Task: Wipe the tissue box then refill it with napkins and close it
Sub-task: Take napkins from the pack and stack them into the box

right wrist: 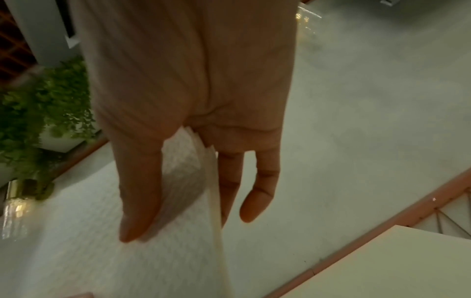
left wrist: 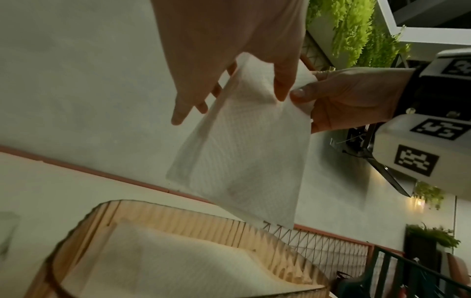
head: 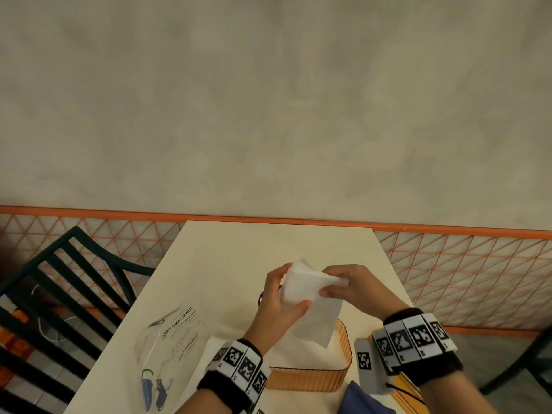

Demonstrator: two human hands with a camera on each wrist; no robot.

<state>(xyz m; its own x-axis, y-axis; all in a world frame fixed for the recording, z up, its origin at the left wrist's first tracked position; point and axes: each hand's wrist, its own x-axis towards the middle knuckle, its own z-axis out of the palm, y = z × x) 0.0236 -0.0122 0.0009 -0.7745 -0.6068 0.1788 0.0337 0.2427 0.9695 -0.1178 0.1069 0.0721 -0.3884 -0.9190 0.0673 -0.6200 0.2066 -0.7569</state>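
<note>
Both hands hold white napkins [head: 301, 286] in the air above the orange ribbed tissue box [head: 310, 379]. My left hand [head: 279, 300] grips the folded stack from the left, thumb under its lower edge. My right hand [head: 343, 285] pinches the right side between thumb and fingers. One napkin sheet [left wrist: 244, 157] hangs down from the stack toward the box. In the left wrist view the open box [left wrist: 178, 217] shows napkins [left wrist: 165, 262] lying inside it. The right wrist view shows my right fingers [right wrist: 142, 193] around the napkin stack [right wrist: 183, 173].
A clear plastic napkin wrapper [head: 170, 348] lies on the cream table [head: 233, 258] to the left. A blue cloth [head: 364, 398] sits by the table's near edge, right of the box. A dark chair [head: 59, 294] stands to the left. A wall borders the table's far edge.
</note>
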